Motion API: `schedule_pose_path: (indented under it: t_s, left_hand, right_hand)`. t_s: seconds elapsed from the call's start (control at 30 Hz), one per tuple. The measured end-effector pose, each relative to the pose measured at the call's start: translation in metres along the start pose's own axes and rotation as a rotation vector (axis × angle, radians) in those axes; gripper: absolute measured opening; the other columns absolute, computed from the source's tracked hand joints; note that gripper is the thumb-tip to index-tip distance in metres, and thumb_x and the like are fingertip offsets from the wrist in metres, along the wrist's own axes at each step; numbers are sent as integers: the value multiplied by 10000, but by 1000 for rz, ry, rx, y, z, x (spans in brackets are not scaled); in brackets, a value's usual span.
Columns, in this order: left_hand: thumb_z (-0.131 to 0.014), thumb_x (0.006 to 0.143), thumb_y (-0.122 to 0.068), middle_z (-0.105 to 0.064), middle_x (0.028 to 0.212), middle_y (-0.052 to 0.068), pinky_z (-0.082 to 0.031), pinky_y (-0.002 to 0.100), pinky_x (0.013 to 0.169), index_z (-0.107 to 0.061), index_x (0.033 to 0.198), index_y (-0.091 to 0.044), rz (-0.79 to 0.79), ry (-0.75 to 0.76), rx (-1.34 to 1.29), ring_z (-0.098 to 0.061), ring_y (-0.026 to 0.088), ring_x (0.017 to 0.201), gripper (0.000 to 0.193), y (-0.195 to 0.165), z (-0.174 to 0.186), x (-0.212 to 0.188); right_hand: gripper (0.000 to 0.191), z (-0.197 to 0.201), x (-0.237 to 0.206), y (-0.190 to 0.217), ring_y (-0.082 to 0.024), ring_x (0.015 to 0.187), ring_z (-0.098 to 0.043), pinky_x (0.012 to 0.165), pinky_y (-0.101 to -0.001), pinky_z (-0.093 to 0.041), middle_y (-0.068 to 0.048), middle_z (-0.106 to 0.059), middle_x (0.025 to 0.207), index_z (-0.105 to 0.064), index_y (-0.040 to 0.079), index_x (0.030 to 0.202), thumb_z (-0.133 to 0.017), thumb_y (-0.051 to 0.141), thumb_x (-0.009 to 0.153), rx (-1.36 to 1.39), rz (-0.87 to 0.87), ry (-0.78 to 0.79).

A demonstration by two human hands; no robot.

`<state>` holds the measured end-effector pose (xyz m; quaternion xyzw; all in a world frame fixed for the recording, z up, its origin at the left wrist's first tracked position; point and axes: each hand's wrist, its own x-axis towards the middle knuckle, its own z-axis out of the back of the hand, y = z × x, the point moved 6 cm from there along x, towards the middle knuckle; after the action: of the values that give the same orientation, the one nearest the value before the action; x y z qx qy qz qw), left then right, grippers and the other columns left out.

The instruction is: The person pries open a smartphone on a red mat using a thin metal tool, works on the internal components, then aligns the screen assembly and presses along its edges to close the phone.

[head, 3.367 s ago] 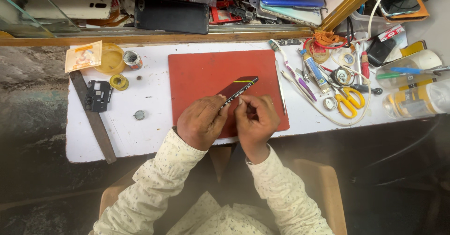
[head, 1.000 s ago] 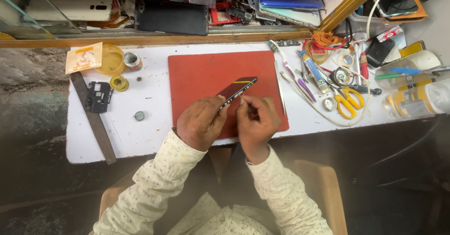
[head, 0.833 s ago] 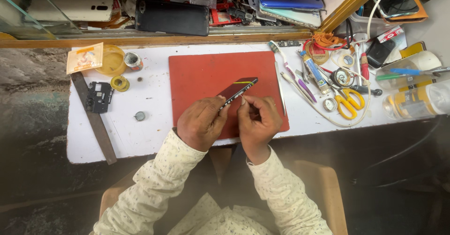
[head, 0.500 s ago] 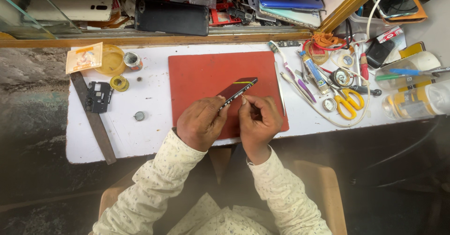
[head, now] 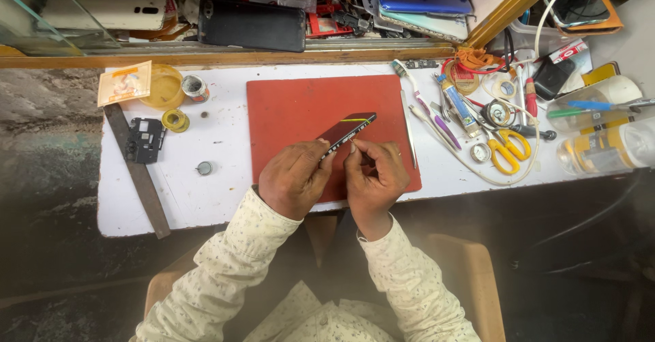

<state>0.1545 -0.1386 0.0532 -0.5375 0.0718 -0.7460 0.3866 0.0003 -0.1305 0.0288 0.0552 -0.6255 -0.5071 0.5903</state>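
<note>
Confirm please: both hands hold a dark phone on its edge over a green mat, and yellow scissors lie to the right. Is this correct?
Not quite. In the head view the mat is red, not green. The rest holds: the left hand and right hand hold the dark phone on edge, with the yellow scissors to the right.

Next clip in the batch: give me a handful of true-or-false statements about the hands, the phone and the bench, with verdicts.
1. The left hand holds a dark phone over the red mat. True.
2. The right hand grips the yellow-handled scissors. False: the scissors lie on the white table, right of the mat; this hand is at the phone's edge.
3. A toothbrush lies right of the mat. True.
4. The phone lies flat on the mat. False: it is held tilted on edge.
</note>
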Motion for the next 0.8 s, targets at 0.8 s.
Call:
schedule_pose_path:
  t_s: [0.8]
  left_hand:
    - [-778, 899, -1, -732, 968, 142, -594, 374, 774, -686, 1061, 30, 8, 7, -18, -733, 299, 893, 189, -1, 0, 2]
  right_hand:
    - [112, -2, 1, 3, -120, 719, -577, 605, -242, -488, -60, -622, 851, -712, -17, 1001, -744, -75, 911, -22, -6, 20]
